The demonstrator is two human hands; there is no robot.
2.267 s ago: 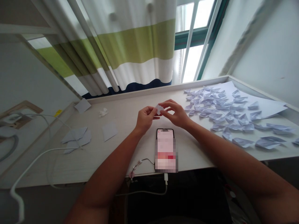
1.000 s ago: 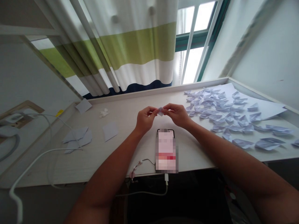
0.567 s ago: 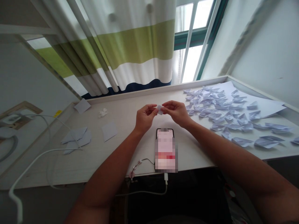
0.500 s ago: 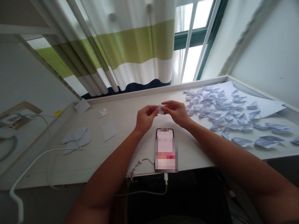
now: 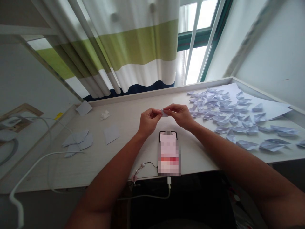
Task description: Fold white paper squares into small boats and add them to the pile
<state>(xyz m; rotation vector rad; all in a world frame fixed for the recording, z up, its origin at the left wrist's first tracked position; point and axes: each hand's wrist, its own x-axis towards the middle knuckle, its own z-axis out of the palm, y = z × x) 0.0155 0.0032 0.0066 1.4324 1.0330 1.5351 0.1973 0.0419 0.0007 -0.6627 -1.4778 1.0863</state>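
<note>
My left hand (image 5: 148, 120) and my right hand (image 5: 180, 114) meet above the middle of the pale desk (image 5: 124, 117). Both pinch one small folded piece of white paper (image 5: 164, 112) between thumb and fingertips, each from its own side. The paper is mostly hidden by my fingers, so its exact fold does not show. Just below my hands a phone (image 5: 168, 153) lies flat on the desk with its screen lit.
Several folded paper boats (image 5: 221, 114) are spread over the desk's right part on large white sheets (image 5: 271, 108). Loose paper squares (image 5: 77, 141) lie at the left, with a crumpled scrap (image 5: 105, 114). A white cable (image 5: 35, 162) curves along the left edge. A striped curtain hangs behind.
My hands have stayed together over the phone and kept working the small paper; the piece between my fingers now looks flatter and smaller than 2.3 s ago.
</note>
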